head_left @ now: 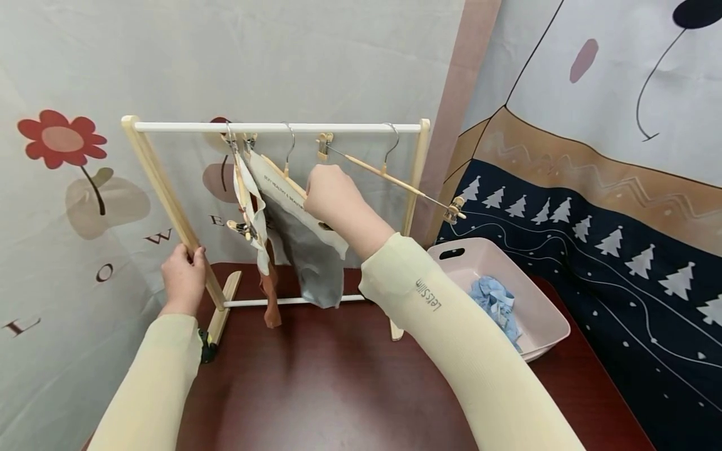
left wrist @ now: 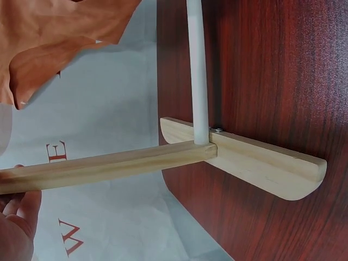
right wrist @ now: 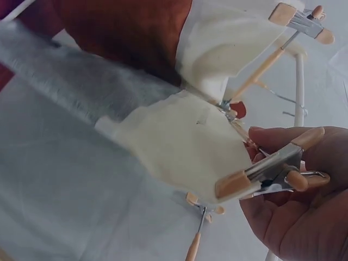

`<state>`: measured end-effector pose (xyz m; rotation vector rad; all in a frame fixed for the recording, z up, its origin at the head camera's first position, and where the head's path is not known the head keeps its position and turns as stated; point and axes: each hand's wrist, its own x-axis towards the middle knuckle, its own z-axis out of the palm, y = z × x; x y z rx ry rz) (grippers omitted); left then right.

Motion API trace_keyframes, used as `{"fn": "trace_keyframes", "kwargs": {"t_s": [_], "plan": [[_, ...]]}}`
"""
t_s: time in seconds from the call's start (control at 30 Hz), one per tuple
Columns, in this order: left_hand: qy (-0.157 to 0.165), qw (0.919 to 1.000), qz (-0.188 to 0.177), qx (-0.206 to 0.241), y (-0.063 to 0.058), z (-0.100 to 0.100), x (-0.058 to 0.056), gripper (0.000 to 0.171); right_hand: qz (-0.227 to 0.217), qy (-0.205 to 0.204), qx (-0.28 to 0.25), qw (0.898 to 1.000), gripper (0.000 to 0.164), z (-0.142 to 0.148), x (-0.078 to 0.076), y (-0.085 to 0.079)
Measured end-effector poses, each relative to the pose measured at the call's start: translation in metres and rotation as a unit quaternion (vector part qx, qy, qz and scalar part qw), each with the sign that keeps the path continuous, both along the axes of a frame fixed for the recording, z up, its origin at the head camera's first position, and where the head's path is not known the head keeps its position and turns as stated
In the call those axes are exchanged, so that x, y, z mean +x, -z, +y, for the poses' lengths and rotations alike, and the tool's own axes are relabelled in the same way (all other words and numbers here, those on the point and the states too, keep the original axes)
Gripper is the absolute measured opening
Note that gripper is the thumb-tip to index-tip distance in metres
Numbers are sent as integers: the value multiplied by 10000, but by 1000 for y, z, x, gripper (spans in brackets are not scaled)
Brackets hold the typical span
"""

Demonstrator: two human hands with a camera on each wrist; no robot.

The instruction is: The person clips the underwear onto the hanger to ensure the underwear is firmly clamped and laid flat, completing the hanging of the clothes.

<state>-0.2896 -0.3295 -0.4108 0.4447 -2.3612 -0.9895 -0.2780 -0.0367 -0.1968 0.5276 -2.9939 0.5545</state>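
Observation:
My left hand (head_left: 183,279) grips the left post (head_left: 163,181) of a small wooden clothes rack, below mid-height. In the left wrist view, fingers (left wrist: 28,209) lie against that post. My right hand (head_left: 338,200) holds the near end of a clip hanger (head_left: 273,166), whose hook is on the white top rail (head_left: 355,128). A grey garment with a white printed waistband (head_left: 321,269) hangs from it. The right wrist view shows a clip (right wrist: 266,171) biting the white waistband (right wrist: 185,141), with fingers curled behind. Left of it hangs a brown-and-white garment (head_left: 271,294) on another clip hanger.
A bare clip hanger (head_left: 389,178) hangs slantwise at the right of the rail. On the right of the dark red table (head_left: 338,388), a pink basket (head_left: 541,313) holds crumpled blue cloth (head_left: 496,300). The rack's foot (left wrist: 261,166) rests on the table. Printed curtains stand behind.

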Motion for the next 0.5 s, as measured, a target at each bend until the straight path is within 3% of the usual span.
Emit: {"fn": "trace_keyframes", "kwargs": {"t_s": [0.27,0.5], "plan": [[-2,10000,13,-16,-2,2,1,34,-271,258,-407,9985,47,8,1,0],[-14,10000,43,-75,0,-1,0,34,291,172,-693,9970,38,33,10,-6]]}}
